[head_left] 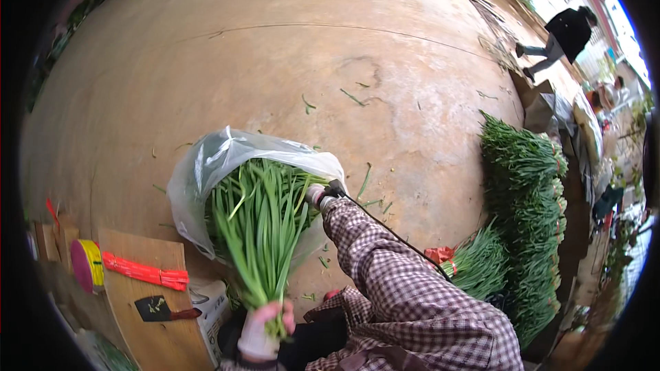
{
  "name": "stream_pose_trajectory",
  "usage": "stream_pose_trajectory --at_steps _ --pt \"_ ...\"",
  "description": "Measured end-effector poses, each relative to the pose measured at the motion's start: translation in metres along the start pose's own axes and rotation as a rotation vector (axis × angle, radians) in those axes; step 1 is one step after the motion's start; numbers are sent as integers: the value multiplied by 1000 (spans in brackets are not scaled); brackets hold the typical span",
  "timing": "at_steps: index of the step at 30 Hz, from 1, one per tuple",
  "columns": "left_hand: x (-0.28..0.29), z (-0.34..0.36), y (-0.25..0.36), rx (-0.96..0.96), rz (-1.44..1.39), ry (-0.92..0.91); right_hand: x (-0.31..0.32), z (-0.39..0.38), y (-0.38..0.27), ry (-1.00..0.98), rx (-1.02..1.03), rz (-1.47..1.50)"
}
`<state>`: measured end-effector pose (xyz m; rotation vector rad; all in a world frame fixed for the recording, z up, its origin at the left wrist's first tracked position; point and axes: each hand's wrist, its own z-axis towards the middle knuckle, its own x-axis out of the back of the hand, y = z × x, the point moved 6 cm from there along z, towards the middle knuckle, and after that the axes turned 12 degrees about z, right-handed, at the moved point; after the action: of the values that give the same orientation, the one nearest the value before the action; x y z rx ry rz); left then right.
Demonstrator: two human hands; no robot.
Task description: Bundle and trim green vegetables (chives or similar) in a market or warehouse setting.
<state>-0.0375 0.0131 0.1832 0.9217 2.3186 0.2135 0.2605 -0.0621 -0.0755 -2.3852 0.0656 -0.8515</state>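
Two hands in view: left hand (265, 326) gripping one bunch of green stalks (260, 233), right hand (317, 194) at one clear plastic bag (220, 158). On the one wooden board (148, 302): one bundle of red ties (146, 271), one small black blade with a red handle (161, 310), and beside it one yellow and pink roll (87, 265). One long stack of green bunches (526, 206) on the right, one smaller heap (481, 261) near it, and one person in black (564, 34) far off.

The left hand (265, 330) grips a bunch of green stalks (261, 227) — the right hand (317, 194) holds the clear plastic bag (206, 165) around them.
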Motion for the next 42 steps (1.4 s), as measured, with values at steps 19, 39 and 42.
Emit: stream_pose_trajectory --at_steps 19,39,42 --pt "27 -222 5 -472 532 406 -57 -337 -244 -561 989 677" --pt "84 -290 -135 -1142 378 782 -188 -434 -392 -1709 707 1252" --pt "110 -351 -110 -1523 308 804 -210 -453 -410 -1517 798 1082"
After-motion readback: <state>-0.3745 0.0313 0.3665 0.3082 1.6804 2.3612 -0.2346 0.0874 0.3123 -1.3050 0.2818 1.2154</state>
